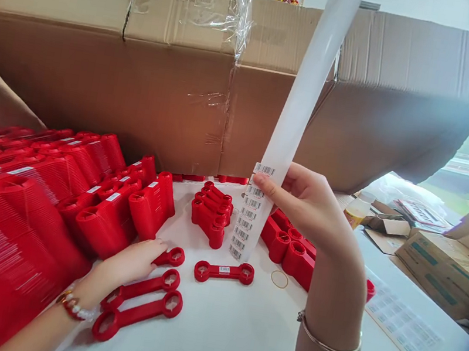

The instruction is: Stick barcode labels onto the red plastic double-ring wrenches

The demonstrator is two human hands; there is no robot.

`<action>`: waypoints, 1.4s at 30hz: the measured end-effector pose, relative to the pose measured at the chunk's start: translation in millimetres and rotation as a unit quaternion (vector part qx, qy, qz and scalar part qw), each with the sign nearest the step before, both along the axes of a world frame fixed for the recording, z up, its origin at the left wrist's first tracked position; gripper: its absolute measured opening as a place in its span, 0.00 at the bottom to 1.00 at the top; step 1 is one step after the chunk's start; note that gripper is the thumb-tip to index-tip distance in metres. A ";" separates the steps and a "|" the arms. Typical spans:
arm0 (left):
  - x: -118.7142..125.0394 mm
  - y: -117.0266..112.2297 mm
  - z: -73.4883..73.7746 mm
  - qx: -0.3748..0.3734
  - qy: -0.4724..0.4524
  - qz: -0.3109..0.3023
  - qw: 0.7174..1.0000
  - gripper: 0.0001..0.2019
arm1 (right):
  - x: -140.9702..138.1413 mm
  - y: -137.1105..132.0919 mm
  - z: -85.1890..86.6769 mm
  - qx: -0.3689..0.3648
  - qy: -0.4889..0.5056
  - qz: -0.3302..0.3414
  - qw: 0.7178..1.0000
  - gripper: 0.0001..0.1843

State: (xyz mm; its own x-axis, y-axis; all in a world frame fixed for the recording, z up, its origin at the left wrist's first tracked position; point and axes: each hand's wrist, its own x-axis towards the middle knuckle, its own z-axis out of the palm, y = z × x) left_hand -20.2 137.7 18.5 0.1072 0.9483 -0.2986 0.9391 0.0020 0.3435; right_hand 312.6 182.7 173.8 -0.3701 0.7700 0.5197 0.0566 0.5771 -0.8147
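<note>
My right hand [307, 205] pinches a long strip of barcode stickers [248, 213] between thumb and fingers. The strip's white backing [306, 86] rises past the top edge of the view. My left hand [134, 263] is closed over a red plastic bar with ring ends [175, 256] on the table; one ring shows past the fingertips, which are partly hidden. Just below it lie two more such bars [145, 306], side by side. To the right, below the strip, a single red bar [210, 271] carries a small white label [224, 269].
Large stacks of red bars [15, 236] fill the left side. A smaller stack [211, 210] stands mid-table, and others [282, 239] lie behind my right hand. A cardboard wall [162, 99] closes the back. At right are sticker sheets [402, 321] and a carton [446, 271]. A rubber band [279, 279] lies nearby.
</note>
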 end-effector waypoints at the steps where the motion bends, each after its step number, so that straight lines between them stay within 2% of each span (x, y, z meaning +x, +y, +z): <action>1: -1.9 1.2 -1.8 -0.008 0.008 0.002 1.000 0.14 | -0.3 0.5 -0.4 0.000 -0.006 -0.001 1.000 0.19; 6: -7.7 12.9 -3.8 -0.050 0.003 0.011 0.999 0.14 | -2.0 0.7 -1.5 -0.010 -0.025 0.002 1.000 0.19; 9: -6.4 16.9 6.1 -0.049 -0.059 -0.012 0.997 0.13 | -3.0 1.2 -1.9 -0.034 -0.066 0.033 0.997 0.16; 12: -1.6 12.2 28.1 -0.072 -0.156 -0.040 0.984 0.18 | -3.5 3.7 -3.2 -0.041 -0.122 0.054 0.990 0.15; 15: 5.0 0.7 59.4 -0.099 -0.268 -0.045 0.957 0.22 | -5.0 6.6 -5.4 -0.049 -0.143 0.079 0.985 0.19; 20: 26.5 -13.6 110.2 -0.061 -0.408 -0.040 0.910 0.25 | -14.0 6.2 -7.4 -0.093 -0.185 0.172 0.963 0.27; 22: 39.7 -15.2 123.8 -0.039 -0.456 -0.045 0.888 0.26 | -17.9 4.9 -7.0 -0.104 -0.191 0.198 0.956 0.30; 24: 51.9 -14.9 132.4 -0.014 -0.475 -0.040 0.879 0.22 | -19.9 4.1 -6.4 -0.116 -0.194 0.223 0.948 0.35; 27: 62.5 -12.3 137.6 0.043 -0.450 -0.029 0.892 0.16 | -20.0 4.4 -5.9 -0.124 -0.202 0.244 0.940 0.38; 30: 64.8 -8.9 138.4 0.089 -0.387 -0.060 0.916 0.14 | -22.0 5.1 -6.7 -0.101 -0.204 0.214 0.950 0.32; 33: 64.9 -6.0 137.8 0.089 -0.342 -0.093 0.931 0.14 | -30.1 5.3 -9.0 -0.061 -0.207 0.155 0.964 0.23; 37: 62.7 -1.6 135.2 0.090 -0.320 -0.102 0.937 0.16 | -45.4 7.0 -14.7 -0.036 -0.208 0.098 0.972 0.23; 42: 53.3 4.8 132.6 0.108 -0.307 -0.097 0.941 0.17 | -59.3 12.0 -23.6 -0.025 -0.209 0.086 0.974 0.23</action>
State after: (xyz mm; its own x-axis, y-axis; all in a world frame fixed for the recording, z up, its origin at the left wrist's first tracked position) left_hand 33.1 142.5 151.0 0.3738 0.9246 0.0732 0.5388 -0.2808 0.7943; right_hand 253.4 194.6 150.3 -0.6668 0.6986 0.2596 0.2952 0.5675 -0.7686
